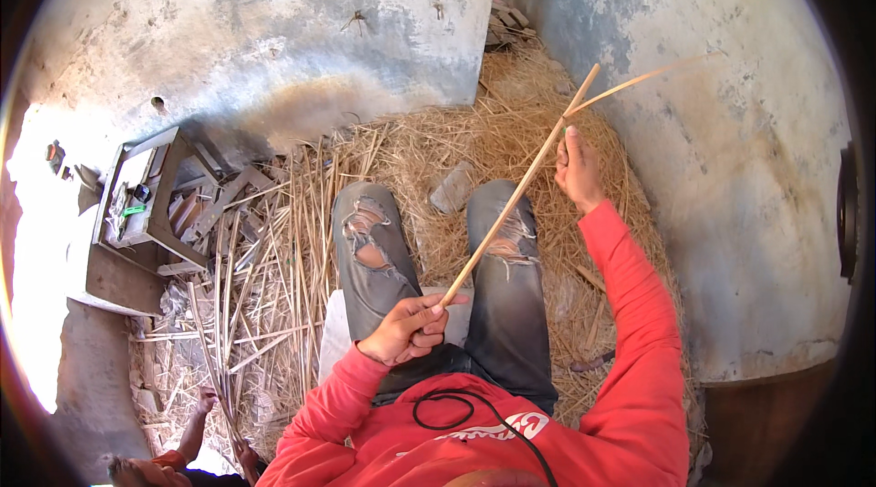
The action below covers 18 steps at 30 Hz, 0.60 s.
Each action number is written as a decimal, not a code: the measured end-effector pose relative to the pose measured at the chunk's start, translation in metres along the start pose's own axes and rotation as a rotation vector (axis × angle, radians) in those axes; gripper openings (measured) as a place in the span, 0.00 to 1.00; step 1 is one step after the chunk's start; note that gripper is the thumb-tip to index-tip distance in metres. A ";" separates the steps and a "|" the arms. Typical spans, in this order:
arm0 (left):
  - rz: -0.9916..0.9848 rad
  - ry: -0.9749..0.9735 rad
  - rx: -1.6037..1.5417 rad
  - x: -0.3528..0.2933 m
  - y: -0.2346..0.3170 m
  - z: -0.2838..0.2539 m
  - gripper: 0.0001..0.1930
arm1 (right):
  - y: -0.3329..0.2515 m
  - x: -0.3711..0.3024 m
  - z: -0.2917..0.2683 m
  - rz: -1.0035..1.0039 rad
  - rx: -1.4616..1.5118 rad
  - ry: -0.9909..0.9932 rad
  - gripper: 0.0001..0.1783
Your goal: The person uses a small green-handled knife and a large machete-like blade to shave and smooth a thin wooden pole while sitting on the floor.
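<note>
Left hand [411, 330]: grip is clasping stick [511, 204] by its lower end; stick is slanting over right knee [517, 248]; right hand [580, 175] is resting curled near splitting strip [639, 81], hold: cannot tell

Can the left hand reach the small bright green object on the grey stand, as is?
Probably not: left hand grips a long pale stick, and the small bright green object sits far left, past scattered stalks.

Small table [161, 186] near weathered wall [274, 12]; green object [135, 209] on top.
</note>
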<state>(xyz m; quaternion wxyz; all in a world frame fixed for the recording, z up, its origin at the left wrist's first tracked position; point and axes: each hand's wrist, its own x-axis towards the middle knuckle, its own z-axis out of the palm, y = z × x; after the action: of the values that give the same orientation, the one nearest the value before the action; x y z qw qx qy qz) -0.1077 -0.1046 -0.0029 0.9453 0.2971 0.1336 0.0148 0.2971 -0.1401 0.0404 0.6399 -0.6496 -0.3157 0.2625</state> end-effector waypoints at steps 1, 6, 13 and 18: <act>-0.014 -0.022 -0.060 0.000 -0.005 -0.004 0.24 | -0.010 -0.007 0.005 0.155 0.125 -0.010 0.33; 0.080 0.099 0.114 -0.007 -0.010 -0.008 0.24 | -0.019 -0.019 -0.012 -0.415 -0.480 -0.149 0.31; 0.056 0.132 0.382 -0.017 0.001 -0.005 0.23 | -0.059 -0.015 -0.014 -0.945 -1.024 0.179 0.23; 0.086 0.192 0.555 -0.021 0.006 0.004 0.23 | -0.041 0.012 -0.038 -0.792 -0.913 -0.073 0.16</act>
<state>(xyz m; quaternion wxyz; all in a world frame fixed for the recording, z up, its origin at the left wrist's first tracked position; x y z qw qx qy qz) -0.1263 -0.1037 0.0085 0.8094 0.5469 0.2089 0.0457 0.3306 -0.1576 0.0840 0.3342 -0.6822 -0.6361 -0.1354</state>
